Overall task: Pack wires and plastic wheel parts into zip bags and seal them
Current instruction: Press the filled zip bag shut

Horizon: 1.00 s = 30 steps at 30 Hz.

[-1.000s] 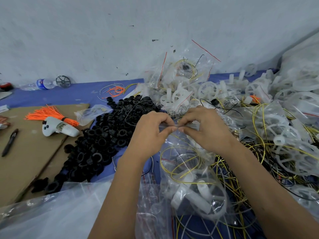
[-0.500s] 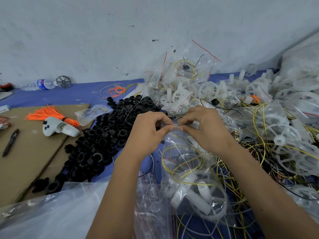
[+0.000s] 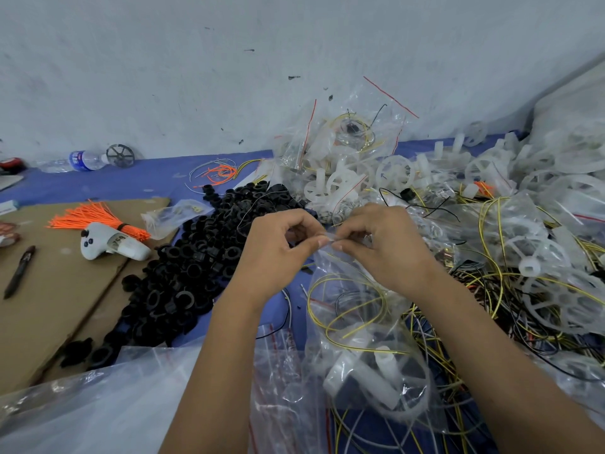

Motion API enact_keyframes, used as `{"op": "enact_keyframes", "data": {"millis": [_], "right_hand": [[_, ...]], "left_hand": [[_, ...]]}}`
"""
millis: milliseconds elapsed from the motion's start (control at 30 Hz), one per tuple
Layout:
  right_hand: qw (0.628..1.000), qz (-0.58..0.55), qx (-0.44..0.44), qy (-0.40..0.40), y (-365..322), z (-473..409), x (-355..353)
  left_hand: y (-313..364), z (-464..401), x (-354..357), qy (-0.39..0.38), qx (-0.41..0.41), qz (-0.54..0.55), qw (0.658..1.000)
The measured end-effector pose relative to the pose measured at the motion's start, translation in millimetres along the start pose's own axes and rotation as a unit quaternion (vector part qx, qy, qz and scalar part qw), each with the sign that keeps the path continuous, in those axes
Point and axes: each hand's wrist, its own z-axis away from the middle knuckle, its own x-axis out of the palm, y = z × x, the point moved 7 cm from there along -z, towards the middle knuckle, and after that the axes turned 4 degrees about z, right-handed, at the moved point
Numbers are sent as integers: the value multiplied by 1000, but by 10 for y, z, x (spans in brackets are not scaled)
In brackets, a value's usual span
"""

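Observation:
A clear zip bag [image 3: 357,342] hangs in front of me, holding coiled yellow wire and a white plastic wheel part [image 3: 370,378]. My left hand [image 3: 278,250] and my right hand [image 3: 379,244] both pinch the bag's top strip, fingertips almost meeting at the middle. Loose yellow and black wires [image 3: 497,290] and white plastic wheels [image 3: 537,257] are heaped to the right. Filled zip bags [image 3: 347,139] are piled against the wall behind my hands.
A mound of black plastic rings [image 3: 196,267] lies left of my hands. Cardboard [image 3: 49,306] at the left carries orange cable ties [image 3: 95,217], a white controller [image 3: 111,245] and a pen [image 3: 18,271]. Empty zip bags [image 3: 98,404] lie at the near edge. A water bottle [image 3: 78,158] lies by the wall.
Both hands have stayed on the bag's top strip, shifting slightly up and left while the fingers work along it. The bag hangs much as before.

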Motion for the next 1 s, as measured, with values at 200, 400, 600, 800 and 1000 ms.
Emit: {"op": "enact_keyframes", "data": {"millis": [200,400,600,800,1000], "right_hand": [[999,-53,7,4,5,5,-6],[987,-13,68,-145,238,70,4],[955,-129,142,-226,351,187,90],[927,-301,224,8,525,148,-141],[901,-345,263,-16,468,156,-105]], "left_hand": [[24,10,69,-14,22,13,1000],[-16,-19,-88,43,17,20,999],[-60,0,-47,53,-55,67,995],[-233,290,440,-227,-254,201,918],[-227,147,287,-119,-181,271,938]]}}
